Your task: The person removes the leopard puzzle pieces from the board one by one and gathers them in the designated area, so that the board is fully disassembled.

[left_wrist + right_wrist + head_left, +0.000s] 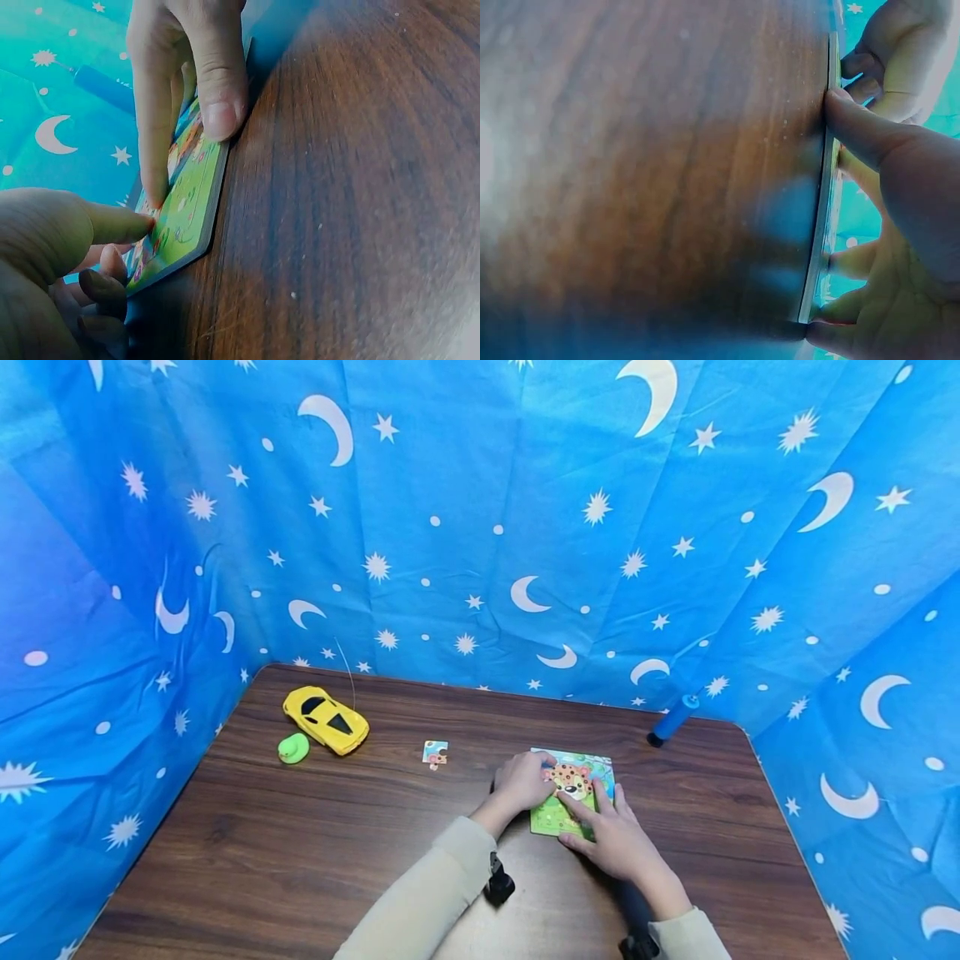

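A jigsaw puzzle (pixel 551 820) with a spotted leopard on green grass lies on the table, flat in its board. My left hand (pixel 522 782) is at its left edge. In the left wrist view the left thumb (pixel 124 223) touches the picture, and the other fingers curl in beside the board. Spread over the right side is my right hand (pixel 621 841), its fingers straight on the picture; its thumb (pixel 855 124) rests against the near edge. Hands cover part of the leopard. Left of the board lies a loose puzzle piece (pixel 435 752).
A yellow toy car (pixel 326 720) and a green rubber duck (pixel 293 748) are at the back left of the wooden table (pixel 300 860). A blue cylinder (pixel 672 721) with a black end lies at the back right. Blue star-and-moon cloth (pixel 465 485) encloses the table's back and sides.
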A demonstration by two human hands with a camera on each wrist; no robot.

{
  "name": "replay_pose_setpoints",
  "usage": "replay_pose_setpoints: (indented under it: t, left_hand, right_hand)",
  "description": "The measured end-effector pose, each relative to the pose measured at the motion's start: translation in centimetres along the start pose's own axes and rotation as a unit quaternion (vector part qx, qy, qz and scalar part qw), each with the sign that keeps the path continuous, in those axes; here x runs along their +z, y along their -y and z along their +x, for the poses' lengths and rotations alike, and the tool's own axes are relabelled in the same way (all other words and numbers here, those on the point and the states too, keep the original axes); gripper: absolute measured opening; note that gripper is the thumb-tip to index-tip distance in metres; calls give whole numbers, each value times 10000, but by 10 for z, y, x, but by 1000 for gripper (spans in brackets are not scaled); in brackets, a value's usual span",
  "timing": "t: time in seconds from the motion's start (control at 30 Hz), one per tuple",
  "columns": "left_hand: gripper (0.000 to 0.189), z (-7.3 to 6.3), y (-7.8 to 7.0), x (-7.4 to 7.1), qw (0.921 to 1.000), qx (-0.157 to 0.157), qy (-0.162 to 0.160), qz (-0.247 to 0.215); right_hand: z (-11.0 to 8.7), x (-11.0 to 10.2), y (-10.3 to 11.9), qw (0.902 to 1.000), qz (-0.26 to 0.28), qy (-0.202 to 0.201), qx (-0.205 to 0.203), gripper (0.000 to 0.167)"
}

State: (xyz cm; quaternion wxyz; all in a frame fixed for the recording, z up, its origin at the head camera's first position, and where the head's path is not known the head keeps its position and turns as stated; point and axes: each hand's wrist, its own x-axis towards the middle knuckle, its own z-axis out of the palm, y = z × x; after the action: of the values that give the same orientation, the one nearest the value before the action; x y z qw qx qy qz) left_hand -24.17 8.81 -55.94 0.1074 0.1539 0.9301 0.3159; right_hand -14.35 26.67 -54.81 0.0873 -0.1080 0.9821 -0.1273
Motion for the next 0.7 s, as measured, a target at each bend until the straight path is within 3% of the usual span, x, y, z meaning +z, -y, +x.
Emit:
replay_pose_setpoints:
  t: [0.43,0.7]
  left_hand:
    - [32,0,-1,4,9979,-316,-214,-521]
    - [29,-1,3,7,9931,-120,-646,-974]
  right_hand:
    - [0,-1,2,9998,-192,-69,-55,67]
    - [0,-1,2,9998,-193,-68,-13,66]
